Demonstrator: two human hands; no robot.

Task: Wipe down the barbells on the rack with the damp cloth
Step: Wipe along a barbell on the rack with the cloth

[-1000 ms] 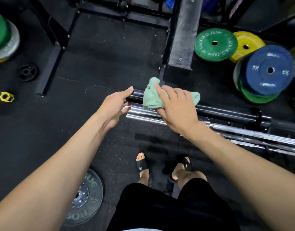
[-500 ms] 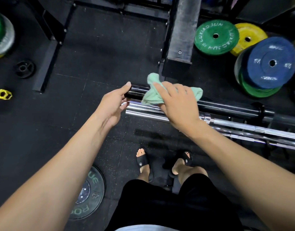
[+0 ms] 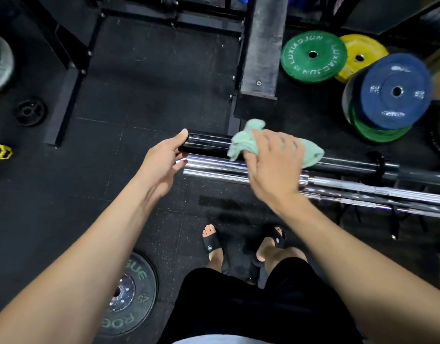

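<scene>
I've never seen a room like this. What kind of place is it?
It looks like a gym's weightlifting area. Round weight plates, like the blue plate and green plate, lie on black rubber flooring, and long barbells rest side by side on a rack.

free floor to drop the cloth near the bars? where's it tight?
Bare mat lies left of the black barbell sleeve end, between the rack foot and the left hand. Crowded to the right: green plate, yellow plate and blue plate. The right hand holds the cloth.
</scene>
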